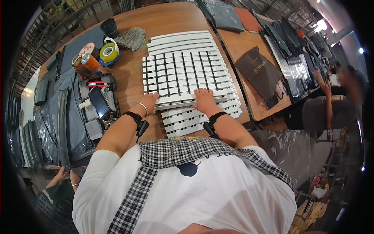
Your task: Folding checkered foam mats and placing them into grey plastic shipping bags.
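Observation:
A white slatted panel (181, 72) with dark lengthwise strips lies on the table in front of me, on top of more white slatted pieces (181, 40). My left hand (149, 102) is closed round the left end of a white strip (175, 101) along the panel's near edge. Toward the other end, my right hand (204, 100) grips that edge with its fingers over the top and its thumb lower down. The near strip looks slightly raised above the pieces under it. Both palms are hidden from view.
On the left stand a tape roll (108, 52), an orange spray can (92, 63) and a tool tray (92, 128) holding a phone (98, 102). A mesh cloth (131, 38) lies behind. Rightward are a brown bag (259, 74), dark plastic packages (286, 43) and another person (323, 111).

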`<state>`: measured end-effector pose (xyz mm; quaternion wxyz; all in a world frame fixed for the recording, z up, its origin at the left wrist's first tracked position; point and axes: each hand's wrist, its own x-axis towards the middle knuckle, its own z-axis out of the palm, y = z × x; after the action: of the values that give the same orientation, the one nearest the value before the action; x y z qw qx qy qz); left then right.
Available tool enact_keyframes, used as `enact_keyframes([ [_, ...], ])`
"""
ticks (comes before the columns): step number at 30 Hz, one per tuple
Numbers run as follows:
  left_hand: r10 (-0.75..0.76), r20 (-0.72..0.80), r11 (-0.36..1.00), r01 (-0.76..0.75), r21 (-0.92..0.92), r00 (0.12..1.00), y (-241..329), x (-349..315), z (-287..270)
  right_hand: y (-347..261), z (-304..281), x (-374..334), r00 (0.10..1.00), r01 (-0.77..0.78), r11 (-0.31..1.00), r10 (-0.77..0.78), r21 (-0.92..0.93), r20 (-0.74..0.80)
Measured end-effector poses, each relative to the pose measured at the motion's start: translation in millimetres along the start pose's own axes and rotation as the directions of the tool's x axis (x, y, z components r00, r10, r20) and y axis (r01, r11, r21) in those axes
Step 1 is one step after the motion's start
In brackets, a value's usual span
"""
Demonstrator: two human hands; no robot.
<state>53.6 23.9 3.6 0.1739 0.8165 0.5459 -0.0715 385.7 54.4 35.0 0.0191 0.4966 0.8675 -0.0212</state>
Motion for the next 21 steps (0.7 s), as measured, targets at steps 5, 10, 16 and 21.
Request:
enact_keyframes([
  [5,0.063,0.189,0.980,-0.024,-0.199,0.980,14,-54,25,-23,1,-76,0.985,0.131,0.990,-0.124,0.058,-0.118],
  [10,0.126,0.060,0.972,-0.112,-0.205,0.990,21,-72,31,-30,14,-102,0.992,0.087,0.996,-0.085,0.019,-0.096],
  [16,-0.003,-0.245,0.999,-0.005,-0.033,0.969,39,-100,23,-8,-12,-39,0.979,0.053,0.994,-0.070,0.093,0.191],
  [21,-0.014,-0.237,0.991,-0.019,-0.135,0.971,13,-64,10,-19,-2,-44,0.997,0.076,0.997,-0.077,0.017,0.024],
])
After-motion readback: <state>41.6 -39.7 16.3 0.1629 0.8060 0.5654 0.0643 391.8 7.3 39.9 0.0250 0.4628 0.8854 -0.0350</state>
